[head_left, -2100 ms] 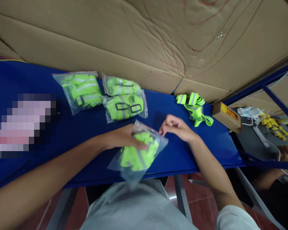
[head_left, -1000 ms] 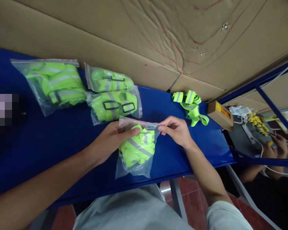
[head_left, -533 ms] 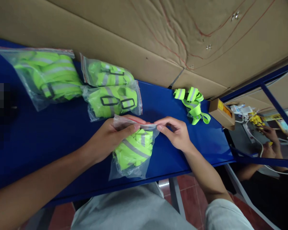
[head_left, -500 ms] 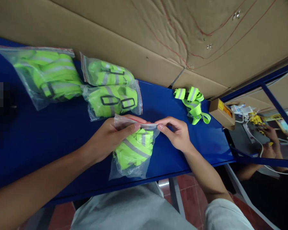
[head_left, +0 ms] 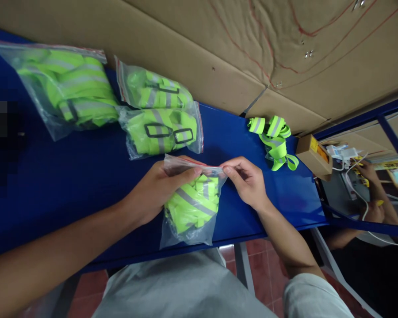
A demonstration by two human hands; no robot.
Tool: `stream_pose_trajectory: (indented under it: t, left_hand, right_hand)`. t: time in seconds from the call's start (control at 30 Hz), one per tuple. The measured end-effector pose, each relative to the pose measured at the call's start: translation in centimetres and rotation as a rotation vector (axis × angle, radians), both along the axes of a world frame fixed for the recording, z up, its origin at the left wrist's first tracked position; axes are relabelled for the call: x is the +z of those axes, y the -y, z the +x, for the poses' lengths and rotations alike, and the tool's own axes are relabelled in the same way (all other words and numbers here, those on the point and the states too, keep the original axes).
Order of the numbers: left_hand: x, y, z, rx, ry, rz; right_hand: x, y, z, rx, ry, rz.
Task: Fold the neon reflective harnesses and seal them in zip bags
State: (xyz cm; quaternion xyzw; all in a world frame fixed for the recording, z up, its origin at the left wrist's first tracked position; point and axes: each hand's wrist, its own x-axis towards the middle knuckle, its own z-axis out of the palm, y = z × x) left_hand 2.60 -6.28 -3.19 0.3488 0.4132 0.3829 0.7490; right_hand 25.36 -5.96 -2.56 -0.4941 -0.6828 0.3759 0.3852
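Observation:
A clear zip bag (head_left: pixel 189 236) with folded neon-yellow reflective straps (head_left: pixel 193 205) inside is held near the table's front edge. My left hand (head_left: pixel 162 187) pinches its top edge on the left, thumb in front and fingers behind. At the right end of the red-lined seal, my right hand (head_left: pixel 247 182) grips the corner between thumb and forefinger. Beyond my hands lie two more filled zip bags, a nearer bag (head_left: pixel 162 132) with black buckles and a farther bag (head_left: pixel 157 90). Farther left rests a larger filled bag (head_left: pixel 69 88).
Loose neon reflective straps (head_left: pixel 278 141) lie to the right on the blue table (head_left: pixel 86 190). Beside them stands a small cardboard box (head_left: pixel 313 157). A cardboard wall (head_left: pixel 199 57) runs along the back. Past a blue frame at right, a co-worker's hands (head_left: pixel 373 212) work among white cables.
The view has shifted slightly, so most things sit a little farther right. Both hands keep their grip on the bag's top edge. The co-worker's hands have moved apart.

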Motion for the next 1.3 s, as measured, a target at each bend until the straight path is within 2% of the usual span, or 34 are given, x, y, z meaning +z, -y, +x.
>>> stream_pose_trajectory:
  t: [0.2,0.37,0.47,0.6,0.8,1.0,1.3]
  left_hand:
    - [-0.3,0.0,0.1,-0.006,0.018,-0.002]
    - [-0.3,-0.1,0.3,0.057,0.057,-0.150]
    - [-0.3,0.0,0.4,0.051,0.058,-0.155]
    - [-0.3,0.2,0.4,0.029,0.035,-0.070]
    - [-0.5,0.3,0.5,0.002,-0.037,0.008]
    - [-0.8,0.5,0.5,-0.021,-0.056,0.021]
    - [-0.5,0.7,0.7,-0.079,-0.125,0.039]
  right_hand:
    - [0.1,-0.9,0.8,0.078,-0.102,-0.201]
    - [0.7,-1.1,1.9,0.157,-0.094,-0.263]
    - [0.9,-1.1,2.1,0.183,-0.057,-0.223]
    - [0.5,-1.0,2.0,0.177,-0.049,-0.139]
    - [0.4,-0.8,1.5,0.195,-0.027,-0.198]
    - [0.2,-0.5,1.0,0.223,0.023,-0.111]
    - [0.4,-0.3,0.4,0.234,0.039,-0.093]
